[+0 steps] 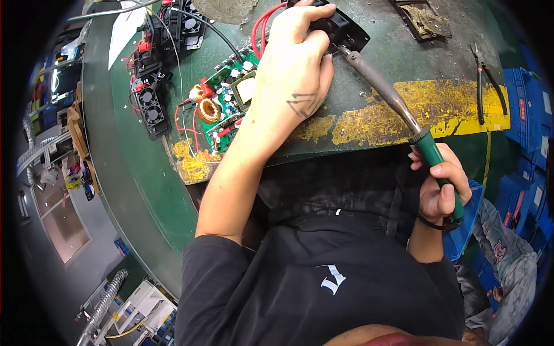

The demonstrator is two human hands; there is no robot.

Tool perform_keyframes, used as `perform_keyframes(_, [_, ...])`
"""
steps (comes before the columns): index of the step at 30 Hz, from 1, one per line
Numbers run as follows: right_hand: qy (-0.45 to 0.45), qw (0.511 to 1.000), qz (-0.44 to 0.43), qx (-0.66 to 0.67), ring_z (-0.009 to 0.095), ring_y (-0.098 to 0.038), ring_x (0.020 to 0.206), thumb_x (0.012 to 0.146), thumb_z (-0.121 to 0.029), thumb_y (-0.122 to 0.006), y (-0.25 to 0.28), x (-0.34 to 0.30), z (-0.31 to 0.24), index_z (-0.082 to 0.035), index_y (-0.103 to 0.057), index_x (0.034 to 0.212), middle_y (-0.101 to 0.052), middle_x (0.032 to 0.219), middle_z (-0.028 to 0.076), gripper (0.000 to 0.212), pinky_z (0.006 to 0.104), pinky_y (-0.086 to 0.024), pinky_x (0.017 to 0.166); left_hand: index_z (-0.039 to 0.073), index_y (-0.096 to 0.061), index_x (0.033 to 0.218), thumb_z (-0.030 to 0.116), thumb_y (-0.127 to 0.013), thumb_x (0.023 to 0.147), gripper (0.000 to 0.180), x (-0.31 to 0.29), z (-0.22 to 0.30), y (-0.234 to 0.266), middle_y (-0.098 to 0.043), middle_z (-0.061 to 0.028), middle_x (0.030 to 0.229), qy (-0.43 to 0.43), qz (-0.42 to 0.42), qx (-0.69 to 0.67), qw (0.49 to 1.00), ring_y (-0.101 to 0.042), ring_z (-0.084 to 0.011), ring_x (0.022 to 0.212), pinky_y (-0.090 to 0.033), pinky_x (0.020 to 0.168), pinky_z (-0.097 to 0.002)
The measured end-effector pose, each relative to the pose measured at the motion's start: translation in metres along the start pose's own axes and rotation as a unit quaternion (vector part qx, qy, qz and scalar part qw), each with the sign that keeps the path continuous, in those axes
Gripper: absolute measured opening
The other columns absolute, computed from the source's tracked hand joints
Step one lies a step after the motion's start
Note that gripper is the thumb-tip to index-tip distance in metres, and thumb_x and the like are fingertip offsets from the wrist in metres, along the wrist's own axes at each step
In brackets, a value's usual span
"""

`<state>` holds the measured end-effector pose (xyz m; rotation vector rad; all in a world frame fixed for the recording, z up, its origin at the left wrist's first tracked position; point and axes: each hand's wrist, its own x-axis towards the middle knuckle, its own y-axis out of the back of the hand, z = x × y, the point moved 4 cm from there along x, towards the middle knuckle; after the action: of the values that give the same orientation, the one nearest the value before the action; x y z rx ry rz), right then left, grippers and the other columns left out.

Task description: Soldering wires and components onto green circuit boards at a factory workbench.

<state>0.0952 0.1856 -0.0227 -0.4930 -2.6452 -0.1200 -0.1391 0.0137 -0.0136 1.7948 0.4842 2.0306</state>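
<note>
My left hand (297,69) is closed round a black plastic panel (349,32) near the top of the view, with drawn lines on the back of the hand. My right hand (444,184) grips the green handle of a soldering iron (384,86). Its metal tip meets or nearly meets the panel's edge beside my left fingers; the exact contact is too small to tell. Under my left wrist lies a green circuit board (231,101) with a copper-wound coil (208,110). Thick red wires (261,29) run up from the board towards the panel.
Several black fans (151,106) with red wires lie left of the board. Black-handled pliers (485,86) rest at the table's right. A dark tray with a sponge (427,23) sits at the back right. Blue crates (528,127) stand beyond the worn, yellow-striped table edge (398,109).
</note>
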Motion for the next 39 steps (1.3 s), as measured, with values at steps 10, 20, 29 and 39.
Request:
perform_keyframes(10, [-0.014,1.000,0.000,-0.018,0.030,-0.062,0.075,0.095,-0.028,-0.047,-0.002,0.003,-0.001,-0.002,-0.055,0.093,-0.067,0.094,0.031,0.028,0.0329,-0.048,0.057,-0.004,-0.055,0.089,-0.006,-0.065,0.074,0.018,0.032,0.025,0.019,-0.056,-0.0255,0.129,0.201,-0.181,0.055,0.961,-0.050,-0.0485,0.122,-0.039,0.107,-0.0553])
perform_keyframes(20, [-0.034,0.997,0.069,0.021,0.025,-0.060,0.069,0.093,-0.024,-0.048,-0.020,-0.016,0.005,0.000,-0.054,0.086,-0.066,0.083,0.024,0.026,0.0315,-0.047,0.058,-0.005,-0.057,0.092,-0.007,-0.064,0.076,0.017,0.031,0.026,0.019,-0.057,-0.0264,0.128,0.202,-0.200,0.095,0.954,-0.052,-0.0483,0.122,-0.041,0.107,-0.0527])
perform_keyframes(29, [-0.139,0.969,0.162,0.120,0.026,-0.059,0.069,0.097,-0.035,-0.046,-0.023,-0.032,0.015,-0.009,-0.053,0.093,-0.064,0.083,0.021,0.028,0.0310,-0.044,0.055,-0.005,-0.057,0.090,-0.004,-0.064,0.078,0.014,-0.002,0.004,0.005,-0.055,-0.0249,0.132,-0.012,-0.040,0.115,0.992,-0.049,-0.0482,0.129,-0.039,0.110,-0.0546])
perform_keyframes(39, [-0.165,0.961,0.183,0.126,0.018,-0.044,0.047,0.101,-0.030,-0.043,-0.022,-0.027,0.010,-0.005,-0.052,0.096,-0.047,0.055,0.010,0.028,0.0296,-0.040,0.049,-0.004,-0.057,0.094,-0.003,-0.067,0.077,0.019,0.031,0.028,0.023,-0.056,-0.0242,0.131,0.183,-0.223,0.105,0.952,-0.051,-0.0459,0.123,-0.041,0.107,-0.0528])
